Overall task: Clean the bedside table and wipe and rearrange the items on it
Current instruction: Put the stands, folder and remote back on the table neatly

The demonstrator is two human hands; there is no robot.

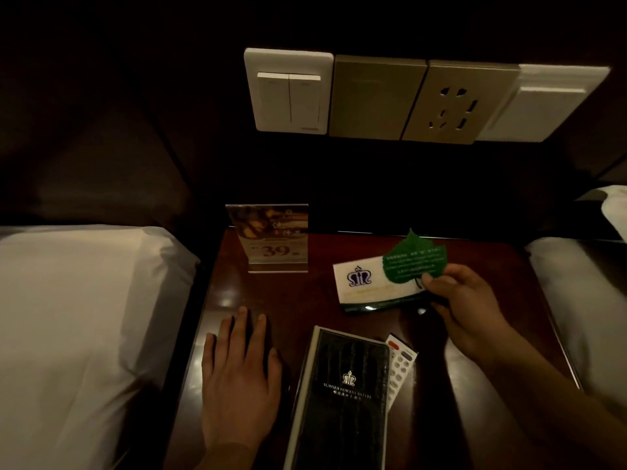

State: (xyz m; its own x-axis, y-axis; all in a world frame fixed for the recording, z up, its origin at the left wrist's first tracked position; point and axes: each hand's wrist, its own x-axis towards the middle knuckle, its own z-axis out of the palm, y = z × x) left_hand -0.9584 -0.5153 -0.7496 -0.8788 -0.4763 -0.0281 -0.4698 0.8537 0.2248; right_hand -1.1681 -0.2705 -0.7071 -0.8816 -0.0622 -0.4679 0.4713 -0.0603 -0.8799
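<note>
Left hand [237,374] lies flat on the table [295,293] at 7 o'clock, grip wide and empty. A sign [271,239] stands at 11. A folder [342,401] at 6 overlaps a remote [400,368]. At 3, the right hand [464,307] pinches a leaf card [415,257] over a white box [366,283].

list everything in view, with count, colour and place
bedside table: 1, dark red-brown, between two beds
sign stand: 1, clear, brown insert, upright back left
box: 1, white, purple crest, table's back right
leaf card: 1, green, above box
folder: 1, black, front centre
remote: 1, white, folder's right edge, partly hidden
wall plates: 4, two white, two beige, above table
left bed: 1, white, left of table
right bed: 1, white, right of table
left hand: 1, flat on table, front left
right hand: 1, pinching leaf card
</note>
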